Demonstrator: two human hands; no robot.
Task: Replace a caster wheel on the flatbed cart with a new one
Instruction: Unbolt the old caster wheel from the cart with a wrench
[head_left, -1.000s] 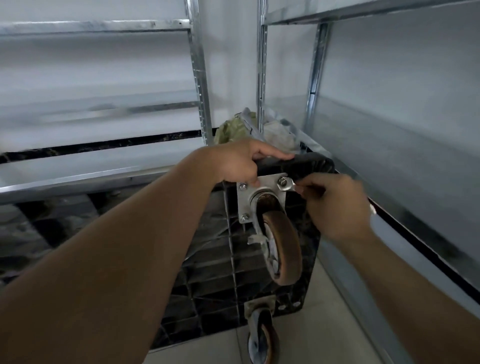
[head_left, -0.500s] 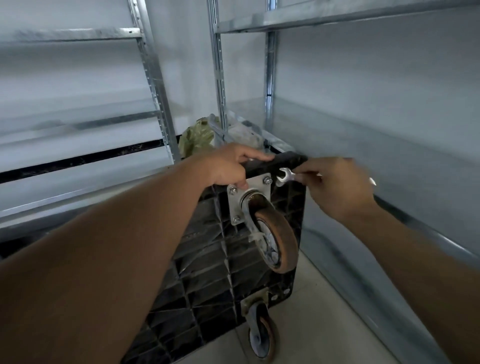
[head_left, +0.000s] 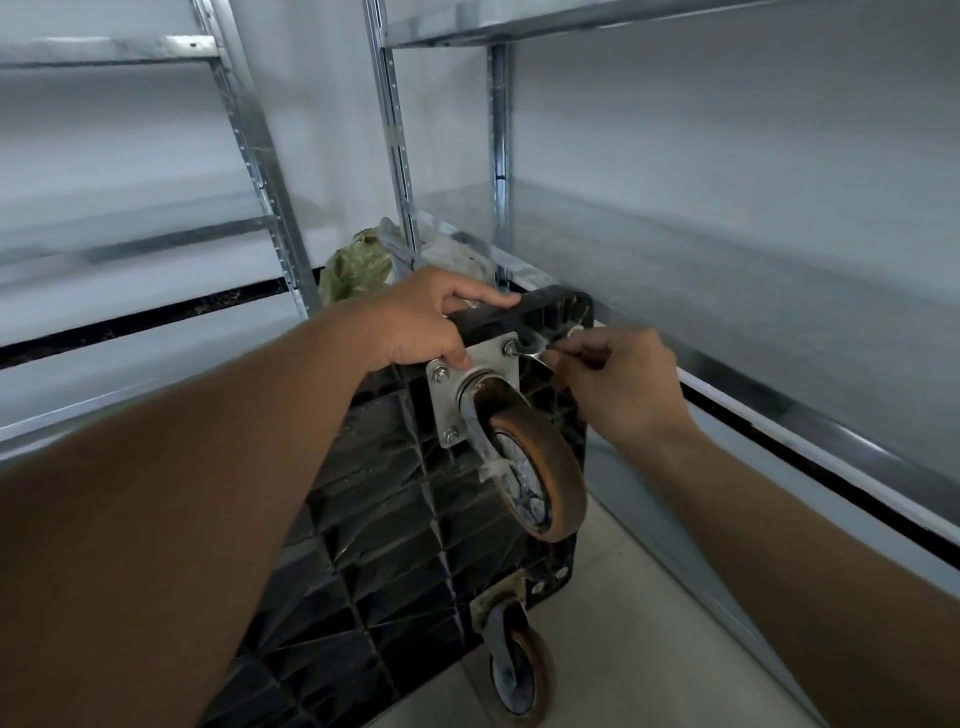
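Head view: the flatbed cart (head_left: 395, 545) stands on edge, ribbed underside facing the camera. The left hand (head_left: 426, 322) grips its top rim, thumb just above the caster wheel (head_left: 535, 478) plate. The right hand (head_left: 618, 384) pinches a small wrench (head_left: 535, 352), whose head seems seated on the upper-right bolt (head_left: 510, 347), left of the fingertips. Seat the wrench squarely and turn in short arcs. The metal shelving (head_left: 779, 426) close behind the right hand limits swing; a second caster (head_left: 519, 670) sits below.
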